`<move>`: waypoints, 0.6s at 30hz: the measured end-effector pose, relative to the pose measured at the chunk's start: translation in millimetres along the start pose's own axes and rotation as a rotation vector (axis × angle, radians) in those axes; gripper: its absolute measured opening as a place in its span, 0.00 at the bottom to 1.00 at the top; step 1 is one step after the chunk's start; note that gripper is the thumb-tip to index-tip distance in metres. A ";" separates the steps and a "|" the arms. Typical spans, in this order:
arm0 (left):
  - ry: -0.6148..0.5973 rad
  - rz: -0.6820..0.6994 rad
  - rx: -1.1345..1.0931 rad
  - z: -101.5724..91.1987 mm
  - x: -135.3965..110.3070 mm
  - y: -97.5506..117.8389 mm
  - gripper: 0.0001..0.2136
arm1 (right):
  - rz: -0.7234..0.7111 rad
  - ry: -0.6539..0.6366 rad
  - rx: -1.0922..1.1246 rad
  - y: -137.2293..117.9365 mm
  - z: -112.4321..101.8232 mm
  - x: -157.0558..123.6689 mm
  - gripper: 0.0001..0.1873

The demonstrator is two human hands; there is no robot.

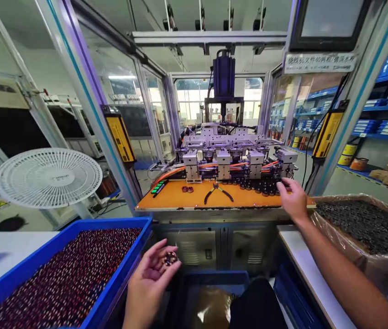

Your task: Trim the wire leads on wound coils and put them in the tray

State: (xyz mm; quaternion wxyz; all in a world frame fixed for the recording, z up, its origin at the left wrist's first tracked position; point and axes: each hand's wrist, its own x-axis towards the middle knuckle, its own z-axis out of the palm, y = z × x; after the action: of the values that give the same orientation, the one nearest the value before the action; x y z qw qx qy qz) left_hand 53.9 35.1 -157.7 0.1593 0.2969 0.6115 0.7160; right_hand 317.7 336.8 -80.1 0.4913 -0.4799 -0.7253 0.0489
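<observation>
My left hand (149, 278) is raised in front of the bench, its thumb and fingers closed around a small ring-shaped coil core wound with copper wire (170, 259). A thin strand of wire seems to rise from it. Across the bench, my right hand (294, 199) reaches the right end of the orange work surface (180, 199). Its fingertips are drawn together at a row of small black ring cores (262, 186); what they pinch, if anything, is too small to tell. Two copper-wound cores (187, 189) lie farther left, beside cutting pliers (217, 193) with spread handles.
A winding machine (223, 160) with orange tubes stands behind the work surface. At left is a blue bin (77, 224) full of wound cores, below a white fan guard (48, 177). On the right, a plastic-lined box (365, 269) holds black cores. Metal posts frame the bench.
</observation>
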 end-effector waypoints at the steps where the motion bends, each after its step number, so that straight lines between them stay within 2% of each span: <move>1: -0.046 0.015 0.029 0.6 -19.3 0.1 0.27 | -0.105 -0.060 0.067 -19.5 -3.2 -21.3 0.18; 3: -0.098 0.040 0.081 0.9 -51.7 0.8 0.26 | -0.344 -0.221 0.202 -59.3 -12.8 -67.8 0.14; 5: -0.092 0.060 0.104 0.6 -76.0 1.2 0.26 | -0.767 -0.435 0.467 -94.2 -24.8 -110.6 0.14; 7: -0.059 0.074 0.102 0.9 -94.4 1.5 0.25 | -1.015 -0.571 0.524 -118.3 -34.6 -142.3 0.14; 8: -0.038 0.077 0.094 1.7 -102.1 2.0 0.25 | -1.087 -0.625 0.502 -125.3 -37.4 -153.4 0.14; 10: -0.004 0.082 0.074 4.0 -114.7 3.5 0.23 | -1.154 -0.709 0.414 -129.8 -38.5 -167.4 0.14; 13: 0.034 0.086 0.053 7.8 -126.5 5.0 0.23 | -1.175 -0.805 0.325 -121.9 -35.9 -177.0 0.08; 18: 0.014 0.015 -0.004 10.9 -131.0 1.2 0.25 | -1.055 -1.043 0.391 -104.8 -50.3 -190.5 0.15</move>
State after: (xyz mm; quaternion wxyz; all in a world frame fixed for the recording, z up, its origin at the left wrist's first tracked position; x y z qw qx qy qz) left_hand 162.2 -34.1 -185.9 0.1499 0.2961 0.6089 0.7205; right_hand 298.8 118.9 -124.3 0.1195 0.1108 -0.9743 0.1553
